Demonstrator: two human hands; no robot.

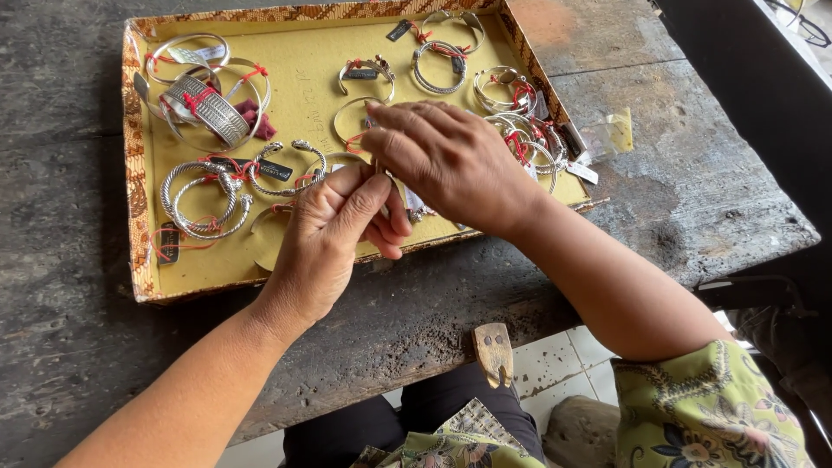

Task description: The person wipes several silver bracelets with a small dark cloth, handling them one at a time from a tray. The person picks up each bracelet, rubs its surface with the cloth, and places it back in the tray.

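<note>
A shallow tray (pixel 139 173) with a yellow lining and patterned rim lies on a dark wooden bench. Several silver bangles with red threads and small dark tags lie in it. My left hand (pixel 325 238) and my right hand (pixel 446 165) meet over the tray's front middle, fingers pinched together on a thin silver bangle (pixel 340 159), mostly hidden by my fingers. A wide patterned cuff (pixel 208 108) lies at the tray's back left, twisted bangles (pixel 204 195) at front left, and a cluster of thin bangles (pixel 524 130) at right.
The worn wooden bench (pixel 676 191) reaches right of the tray, where a clear plastic bag (pixel 607 134) lies. A small wooden peg (pixel 494 351) juts from the bench's front edge. Tiled floor (pixel 563 364) shows below. A dark surface runs along the upper right.
</note>
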